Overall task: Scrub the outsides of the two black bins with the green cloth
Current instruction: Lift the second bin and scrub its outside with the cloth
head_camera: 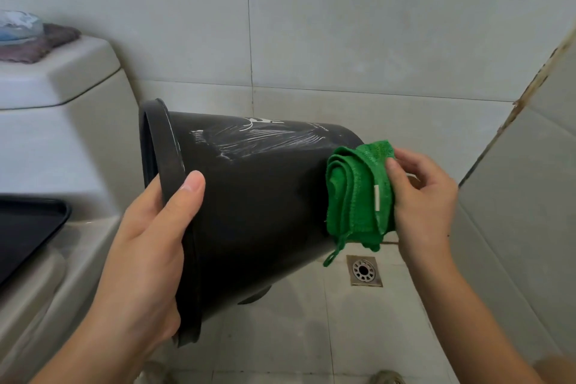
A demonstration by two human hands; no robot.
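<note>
Bin (258,212): on its side, axis level, base toward drain (363,270), mouth toward toilet (62,140).
Left hand (149,243): grasps rim.
Right hand (420,196): pinches green cloth (358,193) against base.

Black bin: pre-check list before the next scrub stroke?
1. Left hand grips black bin at its rim: ok.
2. Bin held tilted on its side, wall exposed: ok.
3. Right hand holds folded green cloth: ok.
4. Cloth against bin near its base: ok.
5. Soapy streaks on upper wall not yet wiped: not ok.
6. Second bin in view: cannot tell.
</note>
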